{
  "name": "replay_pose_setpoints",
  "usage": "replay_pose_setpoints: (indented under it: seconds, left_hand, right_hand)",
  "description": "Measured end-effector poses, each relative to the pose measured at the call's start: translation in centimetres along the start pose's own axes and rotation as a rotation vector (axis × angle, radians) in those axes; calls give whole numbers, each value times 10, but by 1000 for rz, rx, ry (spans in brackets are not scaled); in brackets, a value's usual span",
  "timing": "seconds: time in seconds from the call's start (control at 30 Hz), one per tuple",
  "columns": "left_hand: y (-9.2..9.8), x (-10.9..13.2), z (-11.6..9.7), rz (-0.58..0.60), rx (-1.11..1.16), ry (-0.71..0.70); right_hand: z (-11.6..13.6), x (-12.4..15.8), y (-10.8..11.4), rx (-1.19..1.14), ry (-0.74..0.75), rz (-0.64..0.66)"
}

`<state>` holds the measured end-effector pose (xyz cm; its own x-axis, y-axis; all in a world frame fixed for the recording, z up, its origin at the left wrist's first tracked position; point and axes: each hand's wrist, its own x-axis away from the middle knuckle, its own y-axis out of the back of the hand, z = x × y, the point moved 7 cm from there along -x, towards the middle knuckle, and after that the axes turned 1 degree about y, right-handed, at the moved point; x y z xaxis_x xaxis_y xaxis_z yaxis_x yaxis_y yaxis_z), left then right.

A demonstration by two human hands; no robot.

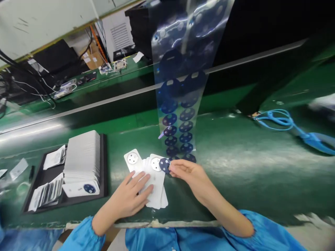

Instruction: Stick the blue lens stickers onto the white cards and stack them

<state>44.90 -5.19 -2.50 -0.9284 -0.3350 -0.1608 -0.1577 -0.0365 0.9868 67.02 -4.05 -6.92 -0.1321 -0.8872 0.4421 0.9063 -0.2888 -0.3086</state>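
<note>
My left hand [128, 197] lies flat on a fanned group of white cards [157, 184], pinning them to the green bench, and each card has a round recess. My right hand [188, 177] pinches a dark blue perforated disc [164, 165] between its fingers, just above the recess of the top card. A clear film strip [180, 104] carrying rows of similar dark blue discs rises from the bench just beyond that hand. Its lower end is partly hidden behind my fingers and the cards.
A black tray [65, 174] at the left holds a tall stack of white cards [82, 157] and loose packets. A blue looped cord [277, 120] lies at the right. Beyond a metal rail stands a second green bench [104, 78] with cables, black equipment and a cardboard box.
</note>
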Motion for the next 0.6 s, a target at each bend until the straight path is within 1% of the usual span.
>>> replay_pose_setpoints:
  seconds: [0.03,0.1,0.17,0.23,0.3,0.4,0.5,0.6]
  left_hand:
    - [-8,-10,-1,12,41,-50]
    - [-22,-23,2,17,120,-75]
    - [-31,-30,2,-19,168,-38]
    - [-37,-32,-4,-94,171,21]
    - [-40,-32,-13,-174,153,62]
    - [-43,-32,-23,-234,161,89]
    - [-42,-31,-23,-286,191,112]
    - [-40,-30,-20,-305,193,125]
  right_hand:
    - [-2,-3,-4,11,2,21]
    - [-5,-9,-6,45,-4,46]
    - [-5,-15,-5,91,-7,48]
    - [-4,-23,-5,147,1,58]
    - [-3,-33,-7,217,5,88]
    - [-1,-47,-14,370,1,162]
    - [-1,-58,-21,488,0,247]
    - [0,-62,-22,510,-31,283]
